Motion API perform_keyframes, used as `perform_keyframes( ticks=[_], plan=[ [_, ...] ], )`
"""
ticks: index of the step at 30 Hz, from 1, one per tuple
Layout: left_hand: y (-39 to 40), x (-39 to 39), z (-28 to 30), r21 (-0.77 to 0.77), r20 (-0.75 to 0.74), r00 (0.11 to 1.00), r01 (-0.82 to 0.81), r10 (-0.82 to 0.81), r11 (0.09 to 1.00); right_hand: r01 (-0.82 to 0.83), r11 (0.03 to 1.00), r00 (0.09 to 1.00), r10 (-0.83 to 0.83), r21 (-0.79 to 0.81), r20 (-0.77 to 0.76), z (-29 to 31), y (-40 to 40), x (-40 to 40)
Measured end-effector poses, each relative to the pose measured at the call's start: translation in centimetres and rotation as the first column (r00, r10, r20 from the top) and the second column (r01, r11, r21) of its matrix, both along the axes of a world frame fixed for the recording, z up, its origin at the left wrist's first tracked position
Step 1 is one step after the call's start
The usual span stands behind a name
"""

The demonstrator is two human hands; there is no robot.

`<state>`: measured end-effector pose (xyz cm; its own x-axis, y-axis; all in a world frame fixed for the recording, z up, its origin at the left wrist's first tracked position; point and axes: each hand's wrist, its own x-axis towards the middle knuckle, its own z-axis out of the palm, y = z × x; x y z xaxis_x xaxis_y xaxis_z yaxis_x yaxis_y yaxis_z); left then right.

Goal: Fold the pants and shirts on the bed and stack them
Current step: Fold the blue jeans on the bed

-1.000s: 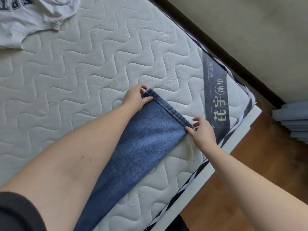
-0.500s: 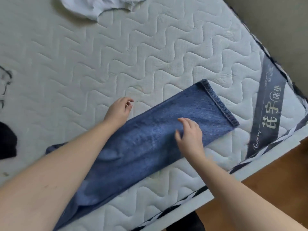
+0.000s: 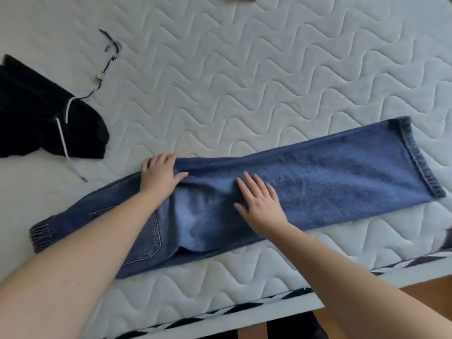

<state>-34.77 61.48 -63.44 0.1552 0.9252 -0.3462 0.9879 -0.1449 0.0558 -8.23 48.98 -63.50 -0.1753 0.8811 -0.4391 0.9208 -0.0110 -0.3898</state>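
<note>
Blue jeans [image 3: 330,174] lie lengthwise on the white quilted mattress [image 3: 244,77], folded leg on leg, waistband at the left and hems at the right. My left hand [image 3: 159,173] rests on the far edge of the jeans near the seat, fingers curving over the denim edge. My right hand [image 3: 259,199] lies flat with spread fingers on the middle of the legs.
A black garment [image 3: 41,118] with white drawstrings lies at the left of the mattress. A thin black cord [image 3: 107,62] trails beside it. The mattress's striped front edge [image 3: 244,307] runs along the bottom, with wooden floor [image 3: 428,285] beyond at the right.
The view has swung left along the jeans. Both hands left the hem end and slid toward the seat and mid-leg. The black garment has come into view.
</note>
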Motion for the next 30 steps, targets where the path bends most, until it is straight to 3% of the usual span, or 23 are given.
perform_keyframes(
  ticks=[6, 11, 13, 15, 18, 23, 27, 30],
  plan=[
    [-0.3, -3.0, 0.1, 0.015, 0.029, 0.999, 0.031, -0.031, 0.999, -0.133, 0.991, 0.988, 0.134, -0.014, 0.076, -1.7, 1.8, -3.8],
    [0.3, -4.2, 0.3, 0.046, 0.190, 0.982, -0.032, 0.022, 0.998, -0.024, 0.994, 0.983, 0.043, -0.106, 0.177, -1.9, 2.5, -3.7],
    [0.7, -4.7, 0.5, 0.060, 0.286, 0.957, -0.070, 0.050, 0.996, 0.028, 0.999, 0.985, -0.021, -0.037, 0.170, -1.2, 3.0, -4.4],
    [1.3, -5.1, 0.8, 0.062, 0.365, 0.926, -0.121, 0.091, 0.991, 0.064, 0.988, 0.987, -0.083, 0.137, 0.139, -0.5, 3.8, -5.1],
    [2.1, -5.5, 0.9, 0.026, 0.466, 0.873, -0.178, 0.145, 0.984, 0.029, 0.958, 0.994, -0.057, 0.287, 0.093, -0.2, 6.1, -6.0],
    [3.3, -6.4, 0.7, -0.122, 0.511, 0.845, -0.111, 0.158, 0.986, -0.068, 0.987, 0.992, 0.051, 0.147, 0.113, -0.9, 10.4, -7.2],
    [4.2, -7.7, 0.6, -0.270, 0.470, 0.877, 0.032, 0.103, 0.962, -0.065, 0.994, 0.994, 0.058, 0.083, 0.093, -1.0, 12.6, -7.5],
    [4.7, -8.2, 0.3, -0.270, 0.442, 0.886, -0.018, 0.141, 0.963, 0.021, 1.000, 1.000, -0.021, 0.017, 0.011, -0.7, 13.7, -7.4]
  ],
)
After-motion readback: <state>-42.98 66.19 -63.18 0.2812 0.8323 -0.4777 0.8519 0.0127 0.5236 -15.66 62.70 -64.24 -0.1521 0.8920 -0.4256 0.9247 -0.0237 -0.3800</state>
